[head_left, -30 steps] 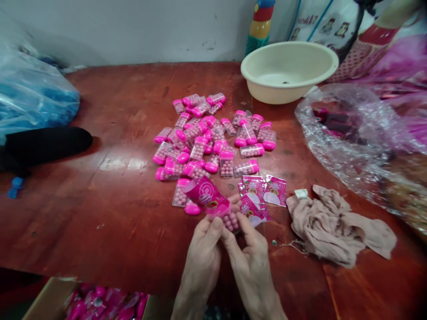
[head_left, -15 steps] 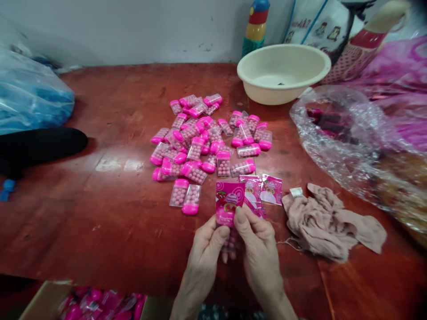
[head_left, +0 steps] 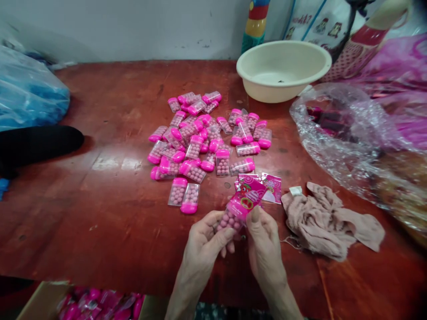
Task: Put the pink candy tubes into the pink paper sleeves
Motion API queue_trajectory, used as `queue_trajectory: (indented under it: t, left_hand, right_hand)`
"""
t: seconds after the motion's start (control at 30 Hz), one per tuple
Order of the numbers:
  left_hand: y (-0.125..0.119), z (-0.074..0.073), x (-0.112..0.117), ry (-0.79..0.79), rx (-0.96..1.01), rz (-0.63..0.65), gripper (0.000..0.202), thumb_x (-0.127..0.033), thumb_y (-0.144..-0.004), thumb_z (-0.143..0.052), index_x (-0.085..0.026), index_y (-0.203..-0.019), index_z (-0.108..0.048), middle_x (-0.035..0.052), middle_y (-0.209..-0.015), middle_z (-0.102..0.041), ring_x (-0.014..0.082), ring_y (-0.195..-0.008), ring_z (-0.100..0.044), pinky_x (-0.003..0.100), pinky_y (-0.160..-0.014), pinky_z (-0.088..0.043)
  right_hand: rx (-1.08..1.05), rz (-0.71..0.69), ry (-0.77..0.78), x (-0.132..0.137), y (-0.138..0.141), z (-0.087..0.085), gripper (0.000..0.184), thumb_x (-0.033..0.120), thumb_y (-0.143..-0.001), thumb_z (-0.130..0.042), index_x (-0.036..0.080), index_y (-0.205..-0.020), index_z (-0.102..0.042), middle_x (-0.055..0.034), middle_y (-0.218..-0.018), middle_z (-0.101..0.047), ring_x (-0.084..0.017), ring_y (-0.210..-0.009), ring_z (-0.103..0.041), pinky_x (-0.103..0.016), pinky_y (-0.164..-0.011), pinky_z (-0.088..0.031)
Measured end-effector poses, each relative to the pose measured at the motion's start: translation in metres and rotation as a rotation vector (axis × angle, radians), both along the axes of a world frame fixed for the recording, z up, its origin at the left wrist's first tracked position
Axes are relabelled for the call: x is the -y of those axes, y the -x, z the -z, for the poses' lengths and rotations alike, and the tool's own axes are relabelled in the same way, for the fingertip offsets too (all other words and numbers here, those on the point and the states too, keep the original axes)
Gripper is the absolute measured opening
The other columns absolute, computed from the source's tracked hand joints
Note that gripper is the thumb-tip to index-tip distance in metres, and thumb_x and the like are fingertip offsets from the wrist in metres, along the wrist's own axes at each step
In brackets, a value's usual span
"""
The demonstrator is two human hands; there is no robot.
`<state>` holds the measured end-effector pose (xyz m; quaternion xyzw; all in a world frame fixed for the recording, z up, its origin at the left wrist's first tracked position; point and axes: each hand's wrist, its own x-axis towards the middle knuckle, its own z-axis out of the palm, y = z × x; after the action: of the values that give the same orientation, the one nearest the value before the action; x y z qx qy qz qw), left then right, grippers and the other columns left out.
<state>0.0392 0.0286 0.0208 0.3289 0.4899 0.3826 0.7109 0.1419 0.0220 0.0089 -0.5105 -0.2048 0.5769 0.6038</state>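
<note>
My left hand (head_left: 202, 244) pinches the lower part of a clear candy box (head_left: 228, 221) filled with pink balls. Over the upper end of that box sits a printed pink wrapper sleeve (head_left: 247, 198) with a strawberry picture; it leans to the right. My right hand (head_left: 265, 242) grips the sleeve's lower right edge between thumb and fingers. Just beyond, more printed sleeves (head_left: 272, 187) lie flat on the table, partly hidden by the held one. Two candy boxes (head_left: 178, 192) with pink caps lie to the left of my hands, in front of a loose pile of similar boxes (head_left: 195, 146).
A cream basin (head_left: 283, 91) stands at the back right. A crumpled beige cloth (head_left: 328, 222) and clear plastic bag (head_left: 353, 146) lie right. At left are a black rounded object (head_left: 43, 144) and a blue-filled bag (head_left: 33, 89). Below the table edge is a carton (head_left: 43, 302) of pink items.
The held box and sleeve have tilted from upright to leaning right. My left hand has shifted lower on the box, and more pink balls show below the sleeve.
</note>
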Motion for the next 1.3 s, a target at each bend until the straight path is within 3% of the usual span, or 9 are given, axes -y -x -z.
queue_trajectory:
  t: [0.13, 0.33, 0.5, 0.7, 0.9, 1.0, 1.07, 1.2, 1.3]
  left_hand:
    - [-0.002, -0.003, 0.002, -0.028, -0.068, 0.028, 0.019, -0.024, -0.076, -0.065, -0.013, -0.090, -0.065, -0.0008, -0.055, -0.056, 0.0085, -0.047, -0.049, 0.018, -0.043, -0.034]
    - [-0.006, -0.006, 0.005, -0.002, -0.099, -0.121, 0.023, -0.021, -0.077, -0.063, -0.017, -0.096, -0.050, -0.0019, -0.064, -0.060, 0.0080, -0.046, -0.052, 0.017, -0.041, -0.035]
    - [-0.011, -0.009, 0.004, -0.009, -0.117, -0.030, 0.036, -0.018, -0.079, -0.061, -0.019, -0.110, -0.043, -0.0029, -0.062, -0.060, 0.0085, -0.048, -0.051, 0.018, -0.043, -0.036]
    - [-0.009, -0.007, 0.005, 0.038, -0.035, -0.107, 0.039, -0.021, -0.076, -0.064, -0.019, -0.110, -0.045, -0.0032, -0.059, -0.060, 0.0079, -0.042, -0.051, 0.016, -0.038, -0.031]
    - [-0.012, -0.001, 0.001, 0.045, 0.155, -0.231, 0.039, -0.022, -0.076, -0.066, -0.020, -0.112, -0.051, 0.0021, -0.078, -0.068, 0.0090, -0.052, -0.057, 0.018, -0.045, -0.041]
    - [-0.010, 0.001, -0.001, 0.126, 0.263, -0.250, 0.024, -0.022, -0.078, -0.064, -0.019, -0.102, -0.061, 0.0046, -0.083, -0.070, 0.0141, -0.066, -0.064, 0.023, -0.059, -0.049]
    - [-0.003, 0.002, -0.002, 0.140, 0.239, -0.200, 0.020, -0.026, -0.082, -0.060, -0.019, -0.100, -0.065, 0.0063, -0.086, -0.071, 0.0174, -0.076, -0.066, 0.027, -0.069, -0.050]
    - [0.015, 0.004, -0.006, -0.039, -0.061, -0.244, 0.020, -0.022, -0.074, -0.069, -0.019, -0.094, -0.070, 0.0048, -0.090, -0.072, 0.0192, -0.089, -0.064, 0.024, -0.077, -0.049]
    - [0.016, 0.002, -0.009, -0.052, -0.023, -0.258, 0.017, -0.024, -0.072, -0.071, -0.015, -0.087, -0.070, 0.0038, -0.075, -0.071, 0.0150, -0.067, -0.063, 0.021, -0.058, -0.050]
  right_hand:
    - [-0.060, -0.016, 0.051, -0.002, 0.004, -0.003, 0.026, 0.041, -0.079, -0.064, 0.016, -0.072, -0.062, 0.0011, -0.056, -0.061, -0.010, -0.044, -0.056, -0.019, -0.039, -0.046]
    - [-0.139, -0.085, 0.078, 0.001, 0.013, -0.001, 0.025, 0.036, -0.078, -0.066, 0.014, -0.068, -0.061, 0.0036, -0.053, -0.059, -0.005, -0.034, -0.046, -0.015, -0.032, -0.042]
    - [-0.220, -0.076, 0.143, -0.005, 0.000, -0.006, 0.025, 0.035, -0.072, -0.072, 0.012, -0.081, -0.065, -0.0007, -0.060, -0.064, -0.009, -0.038, -0.052, -0.019, -0.033, -0.044]
    - [-0.072, -0.169, 0.174, 0.000, 0.002, -0.004, 0.027, 0.039, -0.074, -0.069, 0.013, -0.072, -0.063, 0.0022, -0.052, -0.059, -0.008, -0.034, -0.048, -0.018, -0.030, -0.040]
    - [-0.010, -0.264, 0.052, 0.004, 0.004, 0.000, 0.020, 0.035, -0.079, -0.065, 0.016, -0.085, -0.064, 0.0053, -0.061, -0.054, -0.005, -0.045, -0.045, -0.015, -0.044, -0.041]
    - [0.179, -0.298, 0.004, 0.005, -0.004, 0.000, 0.020, 0.035, -0.081, -0.063, 0.020, -0.093, -0.066, -0.0002, -0.082, -0.062, -0.012, -0.074, -0.058, -0.022, -0.068, -0.049]
    - [0.329, -0.306, -0.007, 0.007, -0.010, -0.001, 0.021, 0.037, -0.083, -0.059, 0.022, -0.097, -0.066, -0.0027, -0.097, -0.063, -0.017, -0.092, -0.058, -0.027, -0.082, -0.047]
    - [0.475, -0.407, 0.038, 0.015, -0.019, -0.003, 0.025, 0.042, -0.087, -0.053, 0.024, -0.099, -0.064, -0.0024, -0.094, -0.064, -0.019, -0.090, -0.059, -0.027, -0.079, -0.047]
    - [0.401, -0.568, 0.015, 0.017, -0.017, -0.007, 0.027, 0.043, -0.090, -0.046, 0.021, -0.089, -0.062, -0.0013, -0.083, -0.064, -0.016, -0.078, -0.061, -0.026, -0.072, -0.048]
